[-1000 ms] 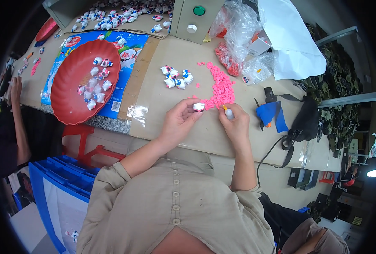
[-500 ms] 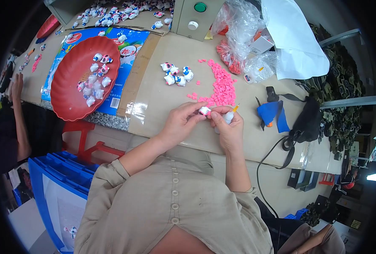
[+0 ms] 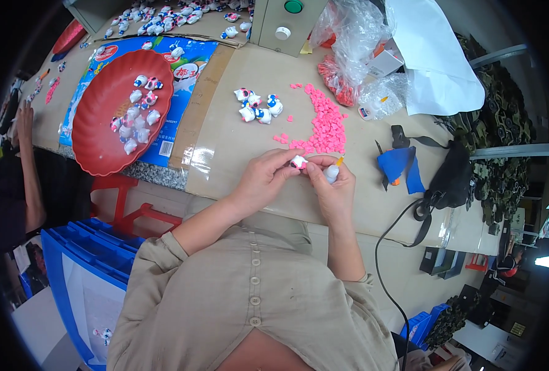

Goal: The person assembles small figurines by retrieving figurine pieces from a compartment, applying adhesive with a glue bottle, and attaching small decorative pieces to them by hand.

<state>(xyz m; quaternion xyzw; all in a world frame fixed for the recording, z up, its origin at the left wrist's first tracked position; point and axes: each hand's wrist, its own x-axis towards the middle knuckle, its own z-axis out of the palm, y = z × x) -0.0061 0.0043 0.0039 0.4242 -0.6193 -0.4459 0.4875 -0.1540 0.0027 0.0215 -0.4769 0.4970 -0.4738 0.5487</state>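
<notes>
My left hand (image 3: pixel 261 178) pinches a small white and pink figurine (image 3: pixel 298 162) between thumb and fingers, just above the table's front part. My right hand (image 3: pixel 335 196) keeps a small white squeeze bottle (image 3: pixel 331 174) with a yellow nozzle tucked in its curled fingers. The right thumb and fingertip also reach the figurine's right side. Beyond the hands lies a spread of small pink pieces (image 3: pixel 328 127). To their left sits a cluster of white, blue and pink figurines (image 3: pixel 261 115). The figurine's underside is hidden by my fingers.
A red scalloped tray (image 3: pixel 92 114) with several figurines rests on blue printed card at left. A grey box (image 3: pixel 287 25) with a green button, plastic bags (image 3: pixel 355 31) and white paper (image 3: pixel 438 62) stand behind. A black cable (image 3: pixel 378 247) hangs at right. Another person's hand (image 3: pixel 25 123) shows far left.
The bottle in my right hand has tipped slightly, its nozzle a little lower and further left. Both hands stay at the figurine. The person at lower right has shifted mostly out of view.
</notes>
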